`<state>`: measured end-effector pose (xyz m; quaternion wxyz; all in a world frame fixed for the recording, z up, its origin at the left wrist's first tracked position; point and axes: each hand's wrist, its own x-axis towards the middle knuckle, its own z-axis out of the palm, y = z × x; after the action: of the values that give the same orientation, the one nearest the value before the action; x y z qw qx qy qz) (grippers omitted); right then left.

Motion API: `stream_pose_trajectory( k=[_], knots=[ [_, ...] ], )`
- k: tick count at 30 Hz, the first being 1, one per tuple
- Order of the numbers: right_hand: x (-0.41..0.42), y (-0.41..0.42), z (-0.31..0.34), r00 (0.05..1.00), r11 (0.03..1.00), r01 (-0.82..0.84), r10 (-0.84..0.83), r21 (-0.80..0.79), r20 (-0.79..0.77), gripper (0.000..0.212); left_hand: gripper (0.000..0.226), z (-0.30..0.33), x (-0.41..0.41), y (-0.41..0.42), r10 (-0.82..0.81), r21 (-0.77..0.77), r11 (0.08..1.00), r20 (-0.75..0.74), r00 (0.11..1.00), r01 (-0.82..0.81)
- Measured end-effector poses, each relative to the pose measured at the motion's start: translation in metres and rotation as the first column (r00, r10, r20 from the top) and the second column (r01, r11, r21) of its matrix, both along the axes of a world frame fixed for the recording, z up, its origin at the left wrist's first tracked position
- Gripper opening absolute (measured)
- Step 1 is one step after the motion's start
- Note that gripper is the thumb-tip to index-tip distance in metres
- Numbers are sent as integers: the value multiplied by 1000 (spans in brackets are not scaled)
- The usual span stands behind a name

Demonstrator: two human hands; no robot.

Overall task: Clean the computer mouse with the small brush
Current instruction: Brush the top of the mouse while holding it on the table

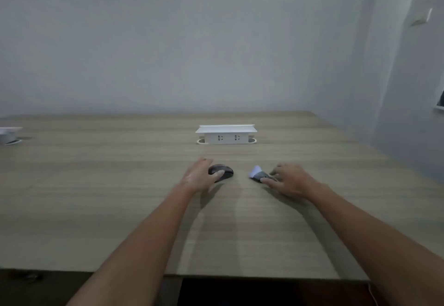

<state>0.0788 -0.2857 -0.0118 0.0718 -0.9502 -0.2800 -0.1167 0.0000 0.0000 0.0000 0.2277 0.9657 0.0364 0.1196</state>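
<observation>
The mouse (221, 172) lies dark and low on the wooden table (120, 185), a little left of centre. My left hand (200, 176) cups it from the left, thumb across its near side and fingers reaching along the far side; whether I am pressing or only resting there, I cannot tell. To the right, apart from the mouse, lies the small brush (258, 174), its pale tuft pointing toward the mouse and its grey body toward my right hand (289, 179). That hand's fingertips touch the grey end, spread and not yet closed round it.

I judge the risk is in the pickup. The brush looks short and lies flat, so a pinch from the tips could flick it away or roll it toward the mouse. If I grab near the tuft I would crush the bristles. The smooth shell of the mouse may slide under a loose hold once I start brushing. The white socket box (226, 134) stands well behind both.
</observation>
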Motion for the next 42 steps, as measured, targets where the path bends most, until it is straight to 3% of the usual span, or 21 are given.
stream_pose_trajectory(
  k=[12, 17, 20, 26, 30, 34, 42],
  knots=[
    [4, 0, -12, 997, 981, -70, 61, 181, 53, 24, 25, -10, 8, 6, -83, -25, 996, 58, 995, 84],
    [18, 2, 0, 998, 976, -55, 60, 211, -18, 22, 29, -10, 9, 7, -112, -101, 988, 44, 993, 116],
    [23, 2, 11, 990, 943, -54, 93, 329, -106, 20, 39, -6, 8, 4, -147, -128, 980, 28, 989, 150],
    [29, 10, 40, 949, 788, 9, 188, 615, -254, 21, 51, -3, 12, 2, -201, -184, 964, -23, 979, 194],
    [27, 20, 52, 913, 706, 0, 289, 708, -289, 23, 56, -6, 18, 4, -227, -229, 950, -42, 973, 212],
    [24, 33, 55, 879, 670, -2, 356, 743, -318, 25, 48, -7, 24, 6, -264, -251, 938, -63, 963, 240],
    [25, 49, 39, 872, 714, 1, 342, 700, -351, 22, 43, -10, 29, 8, -337, -279, 910, -62, 939, 308]
  ],
)
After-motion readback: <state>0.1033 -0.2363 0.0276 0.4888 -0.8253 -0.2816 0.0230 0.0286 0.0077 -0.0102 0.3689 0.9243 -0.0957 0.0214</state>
